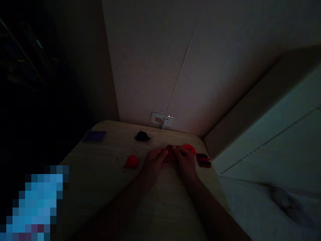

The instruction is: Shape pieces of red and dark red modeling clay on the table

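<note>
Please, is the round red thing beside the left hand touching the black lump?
Apart. In the head view, the black lump lies farther back, with wooden tabletop showing between it and the round red thing.

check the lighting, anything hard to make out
Head view: dim overall, far left almost black; head view: left hand and right hand dimly lit, the dark red thing between them lacking detail; head view: coarse pixel blocks at lower left.

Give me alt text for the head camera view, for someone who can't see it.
In dim light, a person's left hand and right hand handle a dark red piece over a wooden table. A bright red lump lies to their left, a black lump and purple rectangle farther back, before a wall with a socket panel.
</note>
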### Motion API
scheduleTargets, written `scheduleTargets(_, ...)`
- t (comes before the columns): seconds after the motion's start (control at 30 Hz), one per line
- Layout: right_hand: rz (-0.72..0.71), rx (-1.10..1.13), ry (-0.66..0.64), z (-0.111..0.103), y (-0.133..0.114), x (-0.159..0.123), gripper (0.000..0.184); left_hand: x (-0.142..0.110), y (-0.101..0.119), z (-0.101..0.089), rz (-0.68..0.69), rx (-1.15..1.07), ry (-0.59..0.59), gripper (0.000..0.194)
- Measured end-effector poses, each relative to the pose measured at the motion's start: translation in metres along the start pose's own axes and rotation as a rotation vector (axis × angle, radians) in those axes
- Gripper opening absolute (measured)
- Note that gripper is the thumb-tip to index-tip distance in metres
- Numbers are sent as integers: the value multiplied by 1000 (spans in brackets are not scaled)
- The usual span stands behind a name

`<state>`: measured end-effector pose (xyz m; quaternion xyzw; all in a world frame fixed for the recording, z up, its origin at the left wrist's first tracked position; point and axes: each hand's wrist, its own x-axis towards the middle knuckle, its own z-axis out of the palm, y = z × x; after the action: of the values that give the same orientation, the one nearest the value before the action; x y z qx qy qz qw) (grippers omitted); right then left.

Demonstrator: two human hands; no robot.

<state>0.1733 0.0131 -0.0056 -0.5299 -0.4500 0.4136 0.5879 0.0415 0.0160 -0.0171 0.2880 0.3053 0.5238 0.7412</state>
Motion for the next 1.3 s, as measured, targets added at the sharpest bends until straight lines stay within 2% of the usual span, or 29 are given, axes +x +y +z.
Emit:
scheduleTargets(0.33,-20,36,-9,0,3,0,27,5,-2,0,48,117,62,41)
scheduleTargets(0.5,-40,-16,-31,-3,1,1,22,1,7,0,218,472,73,26)
scheduleTargets(0.6,-27,-13,-22,-3,0,1,19,-1,11,2,267,574,77,22)
scheduleTargets(0.7,-19,11,-1,-1,2,0,22,0,9,4,263,547,86,23)
scheduleTargets(0.87,-4,54,41,-1,7,1,23,2,4,1,216,432,30,25)
scheduleTargets(1.1,3,24,19,-3,4,2,25,2,4,-4,198,497,13,20)
scheduleTargets(1.23,-4,13,68,-5,5,6,24,3,3,0,153,336,38,37)
scheduleTargets(1.3,-16,22,101,-5,6,7,26,3,4,2,112,294,21,36)
